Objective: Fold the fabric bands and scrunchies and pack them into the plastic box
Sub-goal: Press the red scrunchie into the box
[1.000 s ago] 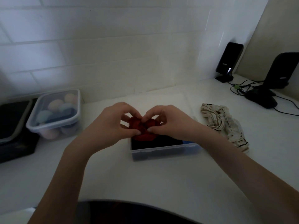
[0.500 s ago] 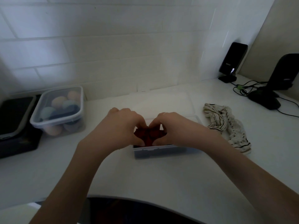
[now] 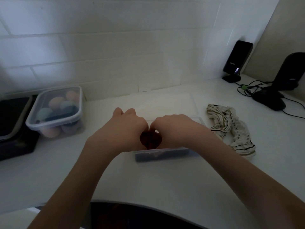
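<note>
Your left hand point(image 3: 125, 129) and right hand point(image 3: 178, 129) meet knuckle to knuckle, both curled onto a dark red scrunchie point(image 3: 150, 140) pressed down into the plastic box point(image 3: 162, 154) directly beneath them. Your fingertips are hidden behind the backs of the hands. The box's contents read only as dark shapes. Right of your grip, a striped band point(image 3: 231, 129) lies loose on the counter point(image 3: 165, 182)
</note>
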{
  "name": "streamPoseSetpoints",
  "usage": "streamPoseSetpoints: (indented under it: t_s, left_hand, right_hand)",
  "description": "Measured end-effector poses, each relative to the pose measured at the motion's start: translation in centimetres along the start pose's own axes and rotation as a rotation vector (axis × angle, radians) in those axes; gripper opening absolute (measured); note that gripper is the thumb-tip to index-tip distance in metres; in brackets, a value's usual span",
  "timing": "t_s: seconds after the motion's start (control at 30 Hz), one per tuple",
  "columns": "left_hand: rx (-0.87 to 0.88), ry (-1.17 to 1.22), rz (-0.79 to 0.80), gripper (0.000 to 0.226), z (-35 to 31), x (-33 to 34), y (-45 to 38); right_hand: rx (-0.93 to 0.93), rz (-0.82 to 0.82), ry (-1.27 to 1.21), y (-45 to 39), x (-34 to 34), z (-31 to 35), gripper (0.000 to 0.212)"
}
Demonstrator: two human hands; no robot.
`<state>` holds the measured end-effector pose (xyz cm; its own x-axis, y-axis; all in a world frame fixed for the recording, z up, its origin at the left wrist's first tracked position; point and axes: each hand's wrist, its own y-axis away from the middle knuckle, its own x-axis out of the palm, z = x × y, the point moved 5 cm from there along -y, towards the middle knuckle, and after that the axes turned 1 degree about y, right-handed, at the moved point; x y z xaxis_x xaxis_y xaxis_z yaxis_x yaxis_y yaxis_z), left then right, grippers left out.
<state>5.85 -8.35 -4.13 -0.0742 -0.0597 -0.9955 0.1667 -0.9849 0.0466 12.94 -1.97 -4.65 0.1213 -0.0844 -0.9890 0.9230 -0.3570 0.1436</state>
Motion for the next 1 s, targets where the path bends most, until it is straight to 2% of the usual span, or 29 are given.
streamPoseSetpoints:
  t_s: [0.23,0.4,0.63,0.73,0.8,0.9,1.0]
  left_hand:
    - [-0.004,0.05,0.057,0.03,0.0,0.5,-0.4]
    - [-0.019,0.068,0.029,0.03,0.1,0.7,-0.4]
    - [-0.046,0.149,0.052,0.028,0.3,0.6,-1.0]
    - [-0.078,0.146,0.078,0.033,0.5,0.5,-1.5]
    - [-0.089,0.136,0.111,0.044,0.6,0.1,-1.5]
    - [-0.066,0.228,0.143,0.055,1.0,-0.7,-1.1]
    - [-0.045,0.365,0.168,0.06,1.6,-1.6,-0.3]
  right_hand:
    - [-0.033,0.043,0.072,-0.2,-0.2,0.3,0.043]
    - [-0.017,0.078,0.08,-0.4,-0.1,-0.3,0.056]
    - [0.019,0.077,-0.051,-0.4,0.0,-1.8,0.062]
    - [0.013,0.039,-0.139,0.2,-0.8,-2.5,0.058]
    - [0.007,0.005,-0.312,0.9,-1.5,-3.5,0.054]
    - [0.05,-0.153,-0.535,2.3,-2.7,-6.1,0.048]
    - [0.16,-0.361,-0.531,4.1,-3.7,-9.5,0.039]
